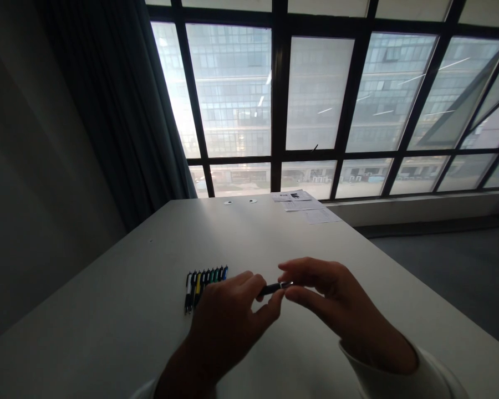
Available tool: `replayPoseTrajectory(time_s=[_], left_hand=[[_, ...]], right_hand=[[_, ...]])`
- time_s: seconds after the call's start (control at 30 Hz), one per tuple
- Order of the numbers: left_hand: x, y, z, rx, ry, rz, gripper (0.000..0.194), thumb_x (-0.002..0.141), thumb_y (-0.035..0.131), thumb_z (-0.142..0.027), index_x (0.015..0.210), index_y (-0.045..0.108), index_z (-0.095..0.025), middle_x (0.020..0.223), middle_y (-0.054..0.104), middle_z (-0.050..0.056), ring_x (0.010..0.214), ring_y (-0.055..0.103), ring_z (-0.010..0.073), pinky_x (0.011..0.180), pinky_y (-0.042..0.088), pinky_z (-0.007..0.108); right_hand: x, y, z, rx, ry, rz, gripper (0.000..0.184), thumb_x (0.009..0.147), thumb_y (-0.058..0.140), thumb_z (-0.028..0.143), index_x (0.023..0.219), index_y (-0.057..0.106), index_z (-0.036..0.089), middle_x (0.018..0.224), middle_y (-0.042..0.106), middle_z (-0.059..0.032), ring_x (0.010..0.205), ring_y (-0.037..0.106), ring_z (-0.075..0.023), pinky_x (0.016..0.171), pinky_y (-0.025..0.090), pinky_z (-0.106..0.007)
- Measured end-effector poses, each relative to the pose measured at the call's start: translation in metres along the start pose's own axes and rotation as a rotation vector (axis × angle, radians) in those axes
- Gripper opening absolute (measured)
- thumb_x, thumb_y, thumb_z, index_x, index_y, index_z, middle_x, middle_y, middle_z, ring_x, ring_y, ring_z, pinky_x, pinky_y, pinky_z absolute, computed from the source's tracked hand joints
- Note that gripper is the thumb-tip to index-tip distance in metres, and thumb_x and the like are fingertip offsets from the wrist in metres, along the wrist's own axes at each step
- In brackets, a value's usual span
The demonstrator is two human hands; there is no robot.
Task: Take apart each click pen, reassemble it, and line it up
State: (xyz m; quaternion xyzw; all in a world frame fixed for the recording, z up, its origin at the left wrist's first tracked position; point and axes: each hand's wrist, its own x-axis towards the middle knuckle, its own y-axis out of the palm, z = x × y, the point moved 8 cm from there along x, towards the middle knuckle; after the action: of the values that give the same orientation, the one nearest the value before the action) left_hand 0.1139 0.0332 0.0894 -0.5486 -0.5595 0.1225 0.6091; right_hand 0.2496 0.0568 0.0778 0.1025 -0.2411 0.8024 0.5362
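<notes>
In the air above the white table, my left hand (228,318) and my right hand (336,305) face each other with a dark ballpoint pen (274,288) between them. My left fingertips pinch its black barrel. My right thumb and index finger close around its silver tip end. Just left of my left hand, a row of several colored pens (203,285) lies side by side on the white table (108,293), its lower end partly hidden behind that hand.
Loose printed papers (299,204) and small round discs (240,201) lie at the table's far edge. A large window (316,94) rises behind it, with a dark curtain (141,111) at the left. Grey floor (441,266) shows beyond the table's right edge.
</notes>
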Motion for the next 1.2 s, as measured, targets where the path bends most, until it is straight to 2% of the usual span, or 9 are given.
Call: replayPoseTrajectory(time_s=[0.1,0.17,0.3,0.47,0.7,0.83,1.2], left_hand=[[-0.001,0.0,0.0,0.025,0.012,-0.008,0.031,0.088,0.054,-0.039,0.066,0.058,-0.018,0.055,0.053,-0.004,0.044,0.045,0.0076,0.046,0.024,0.022],[-0.001,0.001,0.001,0.033,0.011,0.0,0.031,0.088,0.054,-0.039,0.066,0.058,-0.018,0.055,0.052,-0.004,0.044,0.044,0.0077,0.046,0.024,0.022],[-0.002,0.002,0.002,0.029,-0.009,0.021,0.03,0.089,0.054,-0.039,0.067,0.058,-0.018,0.055,0.052,-0.004,0.044,0.043,0.0078,0.046,0.024,0.022],[-0.003,0.003,0.005,0.033,-0.059,0.033,0.033,0.089,0.052,-0.039,0.064,0.057,-0.018,0.054,0.053,-0.004,0.043,0.043,0.0077,0.046,0.024,0.022],[-0.001,0.0,0.008,0.03,-0.094,0.004,0.039,0.088,0.051,-0.045,0.061,0.056,-0.018,0.052,0.054,-0.003,0.043,0.044,0.008,0.045,0.025,0.021],[-0.002,0.002,0.01,0.041,-0.105,0.016,0.045,0.088,0.049,-0.051,0.058,0.054,-0.017,0.05,0.051,-0.003,0.042,0.041,0.0081,0.045,0.023,0.022],[-0.002,0.002,0.013,0.045,-0.157,0.009,0.041,0.084,0.053,-0.043,0.053,0.048,-0.017,0.05,0.048,-0.003,0.044,0.039,0.0079,0.048,0.023,0.022]], right_hand=[[0.0,0.003,-0.002,-0.064,0.026,0.04,0.018,0.087,0.065,0.032,0.087,0.073,0.016,0.071,0.07,-0.0031,0.065,0.064,-0.0138,0.061,0.052,-0.025],[0.0,0.004,-0.001,-0.103,0.006,0.044,0.019,0.089,0.063,0.031,0.084,0.073,0.016,0.067,0.069,-0.0023,0.061,0.063,-0.0129,0.059,0.05,-0.024],[-0.001,0.001,0.003,-0.09,-0.048,0.022,0.016,0.089,0.063,0.027,0.096,0.073,0.018,0.076,0.073,-0.0045,0.069,0.068,-0.016,0.066,0.054,-0.027],[-0.001,-0.005,0.014,-0.074,-0.19,-0.036,0.013,0.089,0.062,0.022,0.086,0.074,0.021,0.092,0.074,-0.0068,0.083,0.07,-0.0185,0.074,0.056,-0.03],[-0.002,-0.005,0.006,-0.145,-0.062,-0.055,0.015,0.086,0.066,0.029,0.094,0.073,0.019,0.082,0.074,-0.0055,0.072,0.068,-0.0174,0.066,0.055,-0.028],[-0.002,-0.004,0.002,-0.114,-0.027,-0.062,0.016,0.086,0.067,0.03,0.095,0.073,0.018,0.083,0.074,-0.0057,0.073,0.068,-0.0175,0.067,0.056,-0.028],[0.0,-0.004,-0.008,-0.095,-0.011,-0.044,0.016,0.085,0.067,0.029,0.097,0.071,0.018,0.084,0.073,-0.0051,0.075,0.068,-0.0169,0.068,0.055,-0.028]])
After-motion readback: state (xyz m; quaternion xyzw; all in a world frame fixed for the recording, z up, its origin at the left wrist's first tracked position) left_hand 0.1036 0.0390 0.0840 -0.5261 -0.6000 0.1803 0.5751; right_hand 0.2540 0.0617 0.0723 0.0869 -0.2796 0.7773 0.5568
